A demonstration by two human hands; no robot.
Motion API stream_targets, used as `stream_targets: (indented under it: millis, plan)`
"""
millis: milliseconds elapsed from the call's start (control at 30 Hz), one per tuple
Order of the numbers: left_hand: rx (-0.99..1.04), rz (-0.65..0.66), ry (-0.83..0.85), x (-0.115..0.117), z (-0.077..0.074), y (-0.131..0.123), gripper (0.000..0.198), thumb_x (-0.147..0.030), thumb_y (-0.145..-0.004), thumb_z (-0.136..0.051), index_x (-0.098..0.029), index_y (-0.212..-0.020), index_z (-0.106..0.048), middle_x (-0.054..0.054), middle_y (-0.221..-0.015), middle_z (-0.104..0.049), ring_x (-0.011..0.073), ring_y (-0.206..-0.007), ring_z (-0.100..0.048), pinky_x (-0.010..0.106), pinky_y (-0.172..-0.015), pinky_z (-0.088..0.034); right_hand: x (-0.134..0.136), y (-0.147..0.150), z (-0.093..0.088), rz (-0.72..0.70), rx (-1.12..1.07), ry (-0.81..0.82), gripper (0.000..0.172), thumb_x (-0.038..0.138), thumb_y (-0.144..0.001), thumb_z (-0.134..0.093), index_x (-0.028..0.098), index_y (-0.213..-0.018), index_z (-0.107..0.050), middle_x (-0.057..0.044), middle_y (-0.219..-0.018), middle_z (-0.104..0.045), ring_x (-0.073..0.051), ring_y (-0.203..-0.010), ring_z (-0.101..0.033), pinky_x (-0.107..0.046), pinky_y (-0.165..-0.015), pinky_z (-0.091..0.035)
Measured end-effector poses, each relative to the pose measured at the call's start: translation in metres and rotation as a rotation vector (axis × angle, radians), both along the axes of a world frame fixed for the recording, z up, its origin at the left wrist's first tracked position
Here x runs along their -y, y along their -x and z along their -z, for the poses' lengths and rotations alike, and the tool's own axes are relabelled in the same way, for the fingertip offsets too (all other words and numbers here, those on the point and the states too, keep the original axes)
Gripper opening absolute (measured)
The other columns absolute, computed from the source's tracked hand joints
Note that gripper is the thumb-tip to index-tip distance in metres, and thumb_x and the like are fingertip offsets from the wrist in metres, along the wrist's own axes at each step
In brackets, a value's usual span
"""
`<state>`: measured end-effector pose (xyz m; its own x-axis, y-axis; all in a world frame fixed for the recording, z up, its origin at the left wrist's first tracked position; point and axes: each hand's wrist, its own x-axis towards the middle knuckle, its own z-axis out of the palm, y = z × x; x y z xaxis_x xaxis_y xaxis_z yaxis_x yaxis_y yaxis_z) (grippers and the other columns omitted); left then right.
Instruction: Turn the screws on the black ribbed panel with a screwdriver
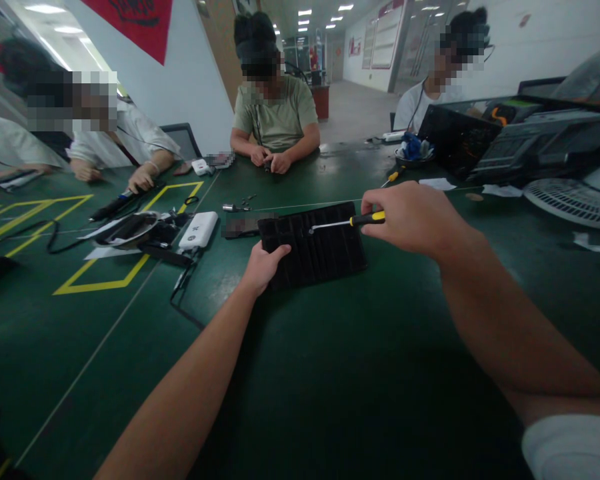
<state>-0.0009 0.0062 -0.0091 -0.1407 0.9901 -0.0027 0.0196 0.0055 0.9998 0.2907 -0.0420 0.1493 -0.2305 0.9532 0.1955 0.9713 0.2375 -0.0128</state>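
A flat black ribbed panel [325, 250] lies on the green table [330, 373] in front of me. My left hand [263, 267] grips its near-left corner, thumb on top. My right hand [413, 217] is closed round the yellow-and-black handle of a screwdriver [345, 223]. The metal shaft points left and its tip rests on the upper middle of the panel.
A white power bank [199, 230], cables and a grey plate [125, 230] lie to the left inside yellow floor-tape marks. Small screws [245, 200] lie beyond the panel. Black machines [520, 143] and a fan grille [575, 200] stand at right. Three other people sit round the table.
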Motion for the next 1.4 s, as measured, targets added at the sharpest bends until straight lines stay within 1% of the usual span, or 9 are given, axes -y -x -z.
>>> stream_targets:
  millis: [267,433,600,767,933,1100,1167,1300,1400]
  plan:
    - [0.003,0.01,0.002,0.0022,-0.0028,-0.0009,0.044,-0.036,-0.064,-0.091,-0.019,-0.101,-0.074,0.007,-0.102,-0.082,0.0303,-0.098,-0.078,0.053,-0.101,-0.064,0.0003,0.0025,0.0024,-0.007,0.015,0.015,0.025,0.039,-0.093,-0.071,0.028,-0.113,-0.081,-0.011,-0.108,-0.081,-0.033,-0.098,-0.071,-0.041,-0.076,-0.047]
    - [-0.012,-0.012,0.008,0.003,-0.0048,-0.0022,0.043,-0.036,-0.063,-0.091,-0.019,-0.099,-0.074,0.008,-0.101,-0.081,0.031,-0.099,-0.078,0.054,-0.101,-0.064,0.0022,0.0034,0.0014,-0.008,0.018,0.033,0.029,0.042,-0.094,-0.069,0.027,-0.115,-0.083,-0.013,-0.108,-0.082,-0.035,-0.098,-0.073,-0.044,-0.078,-0.049]
    - [-0.018,-0.009,0.013,0.0026,-0.0048,-0.0025,0.046,-0.037,-0.062,-0.091,-0.019,-0.101,-0.074,0.007,-0.102,-0.082,0.0307,-0.099,-0.078,0.054,-0.103,-0.063,0.0013,0.0025,0.0022,-0.005,0.049,0.088,0.037,0.048,-0.098,-0.061,0.026,-0.116,-0.085,-0.015,-0.111,-0.082,-0.038,-0.102,-0.074,-0.046,-0.079,-0.053]
    - [-0.01,-0.002,0.008,0.0018,-0.0028,-0.0016,0.047,-0.037,-0.062,-0.091,-0.019,-0.102,-0.075,0.007,-0.103,-0.082,0.0305,-0.098,-0.078,0.055,-0.102,-0.063,-0.0009,0.0024,0.0042,0.014,0.078,0.106,0.044,0.052,-0.101,-0.055,0.025,-0.119,-0.086,-0.017,-0.116,-0.082,-0.039,-0.106,-0.074,-0.048,-0.082,-0.055]
    - [-0.008,0.001,0.005,0.0012,-0.0015,-0.0007,0.045,-0.037,-0.064,-0.091,-0.018,-0.102,-0.075,0.008,-0.103,-0.082,0.0305,-0.098,-0.078,0.054,-0.103,-0.063,-0.0028,0.0037,0.0036,0.005,0.097,0.152,0.051,0.054,-0.105,-0.048,0.022,-0.118,-0.085,-0.019,-0.118,-0.081,-0.04,-0.11,-0.074,-0.05,-0.084,-0.056]
    - [0.003,-0.002,0.01,0.0012,-0.0011,-0.0004,0.047,-0.036,-0.063,-0.092,-0.018,-0.103,-0.076,0.008,-0.104,-0.082,0.0308,-0.099,-0.078,0.053,-0.102,-0.063,-0.0036,0.0046,0.0034,-0.006,0.104,0.244,0.056,0.055,-0.108,-0.038,0.019,-0.115,-0.081,-0.019,-0.119,-0.08,-0.04,-0.111,-0.073,-0.05,-0.086,-0.054]
    - [0.006,-0.006,0.009,0.0016,-0.0017,-0.0007,0.047,-0.035,-0.063,-0.092,-0.017,-0.103,-0.076,0.008,-0.104,-0.082,0.0312,-0.1,-0.079,0.053,-0.102,-0.063,-0.0039,0.0043,0.0039,-0.013,0.098,0.258,0.052,0.056,-0.107,-0.042,0.02,-0.116,-0.079,-0.018,-0.117,-0.08,-0.039,-0.108,-0.074,-0.049,-0.084,-0.053]
    - [0.013,-0.007,0.015,0.0026,-0.0035,-0.0014,0.044,-0.034,-0.064,-0.091,-0.017,-0.102,-0.076,0.008,-0.102,-0.082,0.0315,-0.1,-0.079,0.054,-0.103,-0.063,-0.0044,0.0032,0.0047,-0.015,0.094,0.244,0.039,0.051,-0.099,-0.06,0.022,-0.12,-0.075,-0.016,-0.115,-0.08,-0.037,-0.103,-0.074,-0.043,-0.079,-0.052]
    - [0.013,-0.008,0.018,0.0023,-0.0038,-0.0013,0.044,-0.033,-0.064,-0.091,-0.018,-0.102,-0.075,0.008,-0.101,-0.081,0.0313,-0.1,-0.079,0.054,-0.102,-0.063,-0.0042,0.0028,0.0046,-0.019,0.084,0.232,0.036,0.047,-0.1,-0.059,0.022,-0.119,-0.077,-0.016,-0.112,-0.08,-0.036,-0.102,-0.074,-0.044,-0.079,-0.052]
